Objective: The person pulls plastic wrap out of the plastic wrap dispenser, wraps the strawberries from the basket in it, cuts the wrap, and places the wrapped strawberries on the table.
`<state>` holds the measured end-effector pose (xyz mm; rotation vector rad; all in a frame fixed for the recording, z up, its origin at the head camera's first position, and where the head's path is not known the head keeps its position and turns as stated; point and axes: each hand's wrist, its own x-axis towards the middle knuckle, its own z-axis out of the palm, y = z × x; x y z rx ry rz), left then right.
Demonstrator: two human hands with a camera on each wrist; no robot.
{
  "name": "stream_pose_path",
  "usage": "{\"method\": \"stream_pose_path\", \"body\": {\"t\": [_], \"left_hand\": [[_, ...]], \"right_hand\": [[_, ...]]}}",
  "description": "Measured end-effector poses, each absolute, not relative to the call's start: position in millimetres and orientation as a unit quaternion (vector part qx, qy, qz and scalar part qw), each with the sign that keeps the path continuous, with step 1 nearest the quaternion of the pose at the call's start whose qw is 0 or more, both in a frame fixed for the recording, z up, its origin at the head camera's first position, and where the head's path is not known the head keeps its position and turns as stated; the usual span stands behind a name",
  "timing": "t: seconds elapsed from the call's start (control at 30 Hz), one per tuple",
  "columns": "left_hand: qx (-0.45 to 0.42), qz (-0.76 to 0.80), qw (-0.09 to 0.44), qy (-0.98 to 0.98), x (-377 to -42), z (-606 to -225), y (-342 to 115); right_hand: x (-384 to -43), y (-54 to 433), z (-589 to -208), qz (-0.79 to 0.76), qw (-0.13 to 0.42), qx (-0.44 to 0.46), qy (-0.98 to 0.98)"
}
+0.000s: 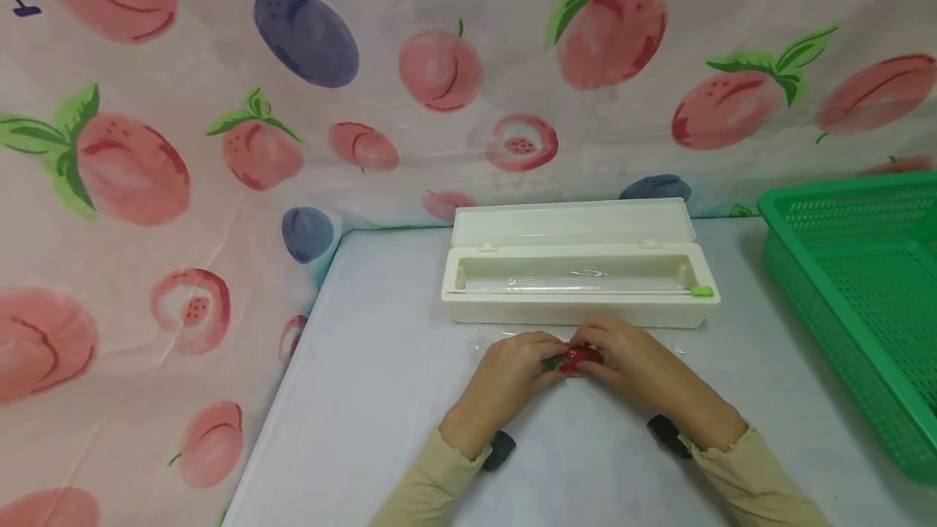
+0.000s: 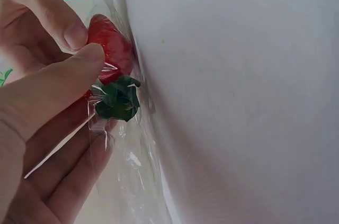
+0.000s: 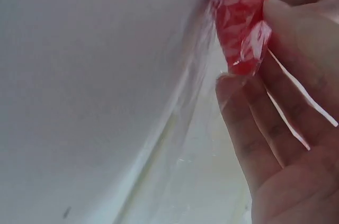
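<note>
Glossy red strawberry w/ dark green leafy cap (image 1: 583, 359) sits btwn both hands, just in front of the box, partly under crinkled clear plastic film (image 2: 133, 171); leafy end toward L, red tip toward R. Can't tell if it touches the surface.

L hand (image 1: 512, 364): fingers curved in, thumb pressing the red side near the cap, other fingers behind; berry pinched. R hand (image 1: 635, 362): arched over the tip end, thumb on its side, a fingertip at the tip; also pinching. Forearms in beige sleeves (image 1: 432, 474) angle in from the bottom corners of the head view, making a V, w/ a black strap piece (image 1: 499, 451) by each wrist.

Long white plastic box (image 1: 527, 313), lid folded back, stands just beyond the hands, R fingertips v. close to its front wall. Bright green slider (image 1: 700, 291) at its R end.

White cloth-covered surface (image 1: 351, 348) runs L of the hands to its slanting edge; narrower strip btwn R forearm & green perforated plastic basket (image 1: 805, 293). Fruit-print fabric (image 1: 381, 47) hangs behind the rear edge, limiting reach there.
</note>
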<state>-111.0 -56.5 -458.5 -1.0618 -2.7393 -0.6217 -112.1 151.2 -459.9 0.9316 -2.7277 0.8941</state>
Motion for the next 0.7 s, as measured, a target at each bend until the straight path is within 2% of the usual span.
{"method": "stream_pose_path", "body": {"t": [0.17,0.7], "left_hand": [[-0.349,-0.219,0.052,-0.910,-110.5,-460.0,-56.4],[-0.320,-0.208,0.019,-0.924,-107.2,-463.8,-51.8]], "right_hand": [[-110.8,154.9,-457.1,0.295,0.023,0.317,-0.901],[-110.6,158.1,-453.5,0.315,-0.036,0.319,-0.893]]}}
